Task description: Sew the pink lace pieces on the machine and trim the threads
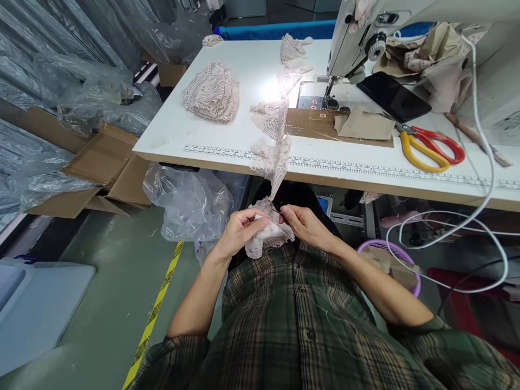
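Observation:
Over my lap, just below the table edge, my left hand (244, 230) pinches a bunched piece of pale pink lace (270, 234). My right hand (304, 223) is closed at the lace's right side, thumb against fingertips. Whether anything small sits in the right fingertips besides lace, I cannot make out. From my hands a chain of lace pieces (268, 122) runs up over the table edge and back across the white tabletop. To its left lies a stack of similar lace pieces (213, 92).
A sewing machine (345, 49) stands at the table's back right. Red-and-yellow scissors (430, 149), a black phone (394, 96) and brown card (309, 123) lie near it. A white cable (483, 189) loops down on the right. Open cardboard box (103, 157) and plastic bags (189, 197) are left.

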### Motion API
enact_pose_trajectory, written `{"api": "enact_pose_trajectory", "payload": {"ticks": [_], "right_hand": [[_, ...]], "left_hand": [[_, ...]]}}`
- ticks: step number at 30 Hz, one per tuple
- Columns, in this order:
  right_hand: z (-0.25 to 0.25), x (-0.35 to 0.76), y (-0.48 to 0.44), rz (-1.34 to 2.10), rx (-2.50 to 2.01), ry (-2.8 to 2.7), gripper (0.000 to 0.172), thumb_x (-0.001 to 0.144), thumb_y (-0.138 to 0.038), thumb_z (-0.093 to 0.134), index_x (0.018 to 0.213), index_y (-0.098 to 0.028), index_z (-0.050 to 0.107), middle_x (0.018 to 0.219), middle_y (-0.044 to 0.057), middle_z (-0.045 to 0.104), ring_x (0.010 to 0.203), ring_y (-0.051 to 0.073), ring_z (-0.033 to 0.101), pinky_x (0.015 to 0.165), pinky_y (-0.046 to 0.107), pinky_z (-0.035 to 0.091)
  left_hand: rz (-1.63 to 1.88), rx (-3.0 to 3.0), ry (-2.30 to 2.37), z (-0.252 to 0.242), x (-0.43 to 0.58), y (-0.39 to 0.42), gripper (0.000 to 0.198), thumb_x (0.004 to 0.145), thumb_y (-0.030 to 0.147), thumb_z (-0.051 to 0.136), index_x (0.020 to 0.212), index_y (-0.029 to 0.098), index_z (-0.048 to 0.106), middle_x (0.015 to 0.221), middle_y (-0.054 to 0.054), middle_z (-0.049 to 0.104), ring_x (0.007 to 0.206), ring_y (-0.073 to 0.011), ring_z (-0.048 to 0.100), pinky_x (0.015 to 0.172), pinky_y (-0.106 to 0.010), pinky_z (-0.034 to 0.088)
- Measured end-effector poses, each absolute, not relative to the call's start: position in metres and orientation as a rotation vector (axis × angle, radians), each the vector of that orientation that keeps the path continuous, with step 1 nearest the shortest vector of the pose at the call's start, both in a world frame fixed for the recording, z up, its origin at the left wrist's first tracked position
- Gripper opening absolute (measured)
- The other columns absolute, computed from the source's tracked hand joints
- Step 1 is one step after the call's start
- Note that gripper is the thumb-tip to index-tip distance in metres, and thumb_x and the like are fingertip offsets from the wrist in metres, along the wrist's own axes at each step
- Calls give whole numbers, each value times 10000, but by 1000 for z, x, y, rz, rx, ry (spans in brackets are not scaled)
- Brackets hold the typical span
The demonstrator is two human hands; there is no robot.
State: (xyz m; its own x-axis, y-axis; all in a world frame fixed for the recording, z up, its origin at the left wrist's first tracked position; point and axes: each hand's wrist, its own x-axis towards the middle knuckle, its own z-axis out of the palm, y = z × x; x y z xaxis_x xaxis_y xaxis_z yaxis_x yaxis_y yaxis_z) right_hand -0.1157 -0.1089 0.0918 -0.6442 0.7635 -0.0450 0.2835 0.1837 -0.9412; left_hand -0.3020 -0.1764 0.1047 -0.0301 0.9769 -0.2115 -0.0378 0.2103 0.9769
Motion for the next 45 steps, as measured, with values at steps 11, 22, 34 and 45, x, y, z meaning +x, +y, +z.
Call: {"api": "enact_pose_trajectory", "payload": {"ticks": [11, 22, 34, 45], "right_hand": [[94, -117, -113, 1609, -905, -2028, 622, 941, -682, 304, 793, -162, 611, 547, -57, 367, 505, 94, 342, 492, 232, 273], [94, -122, -111, 1415, -918, -2117, 468, 961, -556, 376, 712, -192, 533, 583, -42, 457, 541, 101, 396, 551, 242, 298], [42, -102, -124, 1283, -1185, -2147, 333, 812, -517, 612, 836, -214, 473, 671, -52, 480, 569, 114, 422, 558, 245, 318], [-1, -101, -114, 1324, -1472, -1726, 387, 795, -601, 522, 735, -225, 454, 504, -92, 361, 442, 105, 350, 446, 237, 266]], "left_hand": [[1090, 1001, 1278, 108, -303, -176, 268, 730, 395, 769, 772, 135, 718, 695, -24, 660, 585, -96, 502, 549, -212, 367], [1000, 1044, 1315, 111, -301, -176, 294, 736, 404, 751, 751, 115, 699, 655, -15, 633, 563, -89, 494, 533, -206, 354], [1032, 1460, 1739, 53, -306, -154, 532, 791, 481, 694, 1214, 167, 625, 1190, -130, 657, 1127, -270, 594, 993, -410, 446], [898, 1400, 1930, 1, -301, -153, 464, 708, 363, 746, 1091, 146, 600, 1286, -177, 576, 1242, -309, 525, 1045, -439, 400]]}}
